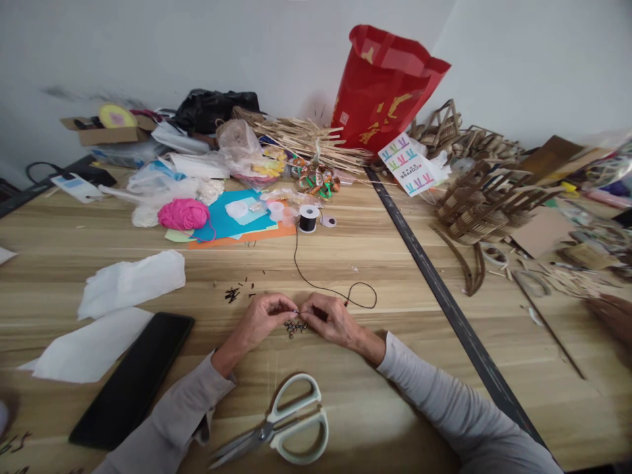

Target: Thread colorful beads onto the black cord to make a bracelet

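My left hand (261, 319) and right hand (330, 320) pinch a black cord (316, 284) together, fingers closed, small dark beads (295, 326) just beneath them. A slipped grip could scatter beads toward the scissors (281, 421).

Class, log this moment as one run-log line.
left hand: pinching black cord | right hand: pinching cord | small beads: below fingertips | spool: beyond | scissors: nearer, untouched

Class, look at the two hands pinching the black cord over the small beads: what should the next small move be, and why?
Probably slide the next bead along the cord. Both hands, left hand and right hand, meet fingertip to fingertip above the small cluster of beads, and the black cord runs slack back to its spool, so there is cord to spare.
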`<state>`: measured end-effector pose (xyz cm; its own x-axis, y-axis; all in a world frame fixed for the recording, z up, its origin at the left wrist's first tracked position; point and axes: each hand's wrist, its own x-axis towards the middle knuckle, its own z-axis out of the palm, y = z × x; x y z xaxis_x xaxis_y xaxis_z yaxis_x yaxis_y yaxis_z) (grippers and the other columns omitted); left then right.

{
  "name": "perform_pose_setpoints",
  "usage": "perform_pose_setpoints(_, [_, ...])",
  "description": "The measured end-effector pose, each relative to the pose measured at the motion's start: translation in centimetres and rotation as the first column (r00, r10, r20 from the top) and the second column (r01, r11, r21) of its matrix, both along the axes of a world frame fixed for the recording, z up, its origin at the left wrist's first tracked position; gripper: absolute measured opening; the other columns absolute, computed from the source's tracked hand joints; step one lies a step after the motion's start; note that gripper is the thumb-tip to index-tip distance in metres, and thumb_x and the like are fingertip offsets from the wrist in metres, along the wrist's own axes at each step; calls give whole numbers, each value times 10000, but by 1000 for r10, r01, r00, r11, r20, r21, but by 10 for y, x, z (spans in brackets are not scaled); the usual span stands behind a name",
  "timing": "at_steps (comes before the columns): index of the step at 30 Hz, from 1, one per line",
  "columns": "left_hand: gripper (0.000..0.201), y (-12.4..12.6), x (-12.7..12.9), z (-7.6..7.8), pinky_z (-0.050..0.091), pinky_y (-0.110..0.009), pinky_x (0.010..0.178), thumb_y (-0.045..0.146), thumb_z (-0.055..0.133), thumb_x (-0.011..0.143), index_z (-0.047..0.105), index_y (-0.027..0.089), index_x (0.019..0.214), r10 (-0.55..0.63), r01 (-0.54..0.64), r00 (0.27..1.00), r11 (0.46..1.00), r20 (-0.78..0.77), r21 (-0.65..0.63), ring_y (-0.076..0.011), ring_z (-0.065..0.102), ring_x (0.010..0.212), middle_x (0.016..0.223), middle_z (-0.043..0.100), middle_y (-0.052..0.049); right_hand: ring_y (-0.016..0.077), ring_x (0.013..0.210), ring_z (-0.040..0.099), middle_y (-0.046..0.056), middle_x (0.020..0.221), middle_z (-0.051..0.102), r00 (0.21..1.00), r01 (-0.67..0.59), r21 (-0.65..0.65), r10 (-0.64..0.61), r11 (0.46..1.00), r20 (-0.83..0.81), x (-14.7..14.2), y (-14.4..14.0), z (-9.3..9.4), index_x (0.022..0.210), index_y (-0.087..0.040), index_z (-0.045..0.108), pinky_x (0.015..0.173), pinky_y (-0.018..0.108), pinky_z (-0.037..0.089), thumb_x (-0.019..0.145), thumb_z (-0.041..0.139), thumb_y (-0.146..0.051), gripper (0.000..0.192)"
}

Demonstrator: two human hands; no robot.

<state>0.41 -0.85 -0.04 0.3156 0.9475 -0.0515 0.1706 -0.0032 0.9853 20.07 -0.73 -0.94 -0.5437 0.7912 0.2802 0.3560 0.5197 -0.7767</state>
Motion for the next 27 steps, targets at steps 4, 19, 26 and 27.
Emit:
perform_pose_setpoints(4, [91,0,0,-1,501,-264,642,218,710,665,678,136,687,17,-17,1000,1000,-7,11,-165,623,654,665,687,-31,129,655,573,47,750,641,1000,-1,7,1,1000,-6,-1,0,1,810,-139,619,618,228,433,879,535,-240,149])
perform_pose_setpoints(19, [78,-1,1,-1,487,-253,625,207,707,647,674,141,671,44,-44,999,999,1,25,-159,610,640,652,675,-25,114,622,547,32,730,630,1000,15,34,-14,999,-2,-1,0,-1,785,-146,622,584,212,413,850,543,-199,115])
perform_pose_setpoints(26, [69,0,1,1,492,-256,636,198,704,650,674,142,679,21,-21,1000,1000,-6,6,-161,615,648,659,677,-24,117,632,558,33,731,632,1000,12,33,-12,999,-4,-1,1,-1,787,-143,626,597,215,417,844,548,-188,107])
perform_pose_setpoints(27, [67,0,1,1,491,-256,636,196,702,651,675,141,680,19,-19,1000,1000,-4,4,-160,615,647,658,676,-22,118,633,558,32,728,631,1000,13,31,-13,999,-3,-1,0,0,785,-143,626,598,215,418,841,550,-188,104])
